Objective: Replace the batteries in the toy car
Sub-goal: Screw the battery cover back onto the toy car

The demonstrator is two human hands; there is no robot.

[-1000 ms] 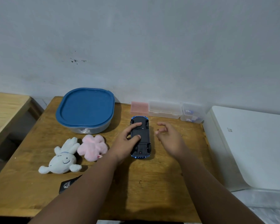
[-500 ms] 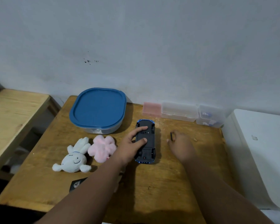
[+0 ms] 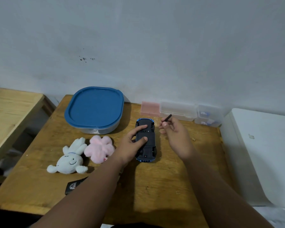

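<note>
A blue toy car (image 3: pixel 149 145) lies upside down on the wooden table (image 3: pixel 155 181), its black underside facing up. My left hand (image 3: pixel 132 143) rests on it from the left, with two fingers pressed onto the underside. To the right of the car, my right hand (image 3: pixel 176 134) is raised a little and pinches a thin dark stick-like tool (image 3: pixel 166 118) that points up toward the wall. I see no batteries.
A blue-lidded container (image 3: pixel 95 109) stands at the back left. A white plush (image 3: pixel 69 159) and a pink plush (image 3: pixel 99 148) lie left of the car, a black card (image 3: pixel 73 186) near the front. Small clear and pink boxes (image 3: pixel 178 111) line the wall. A white surface (image 3: pixel 262 153) adjoins on the right.
My right hand went down to the table beside the car, picked up the thin dark tool and lifted it. My left hand stayed on the car. The camera shifted left.
</note>
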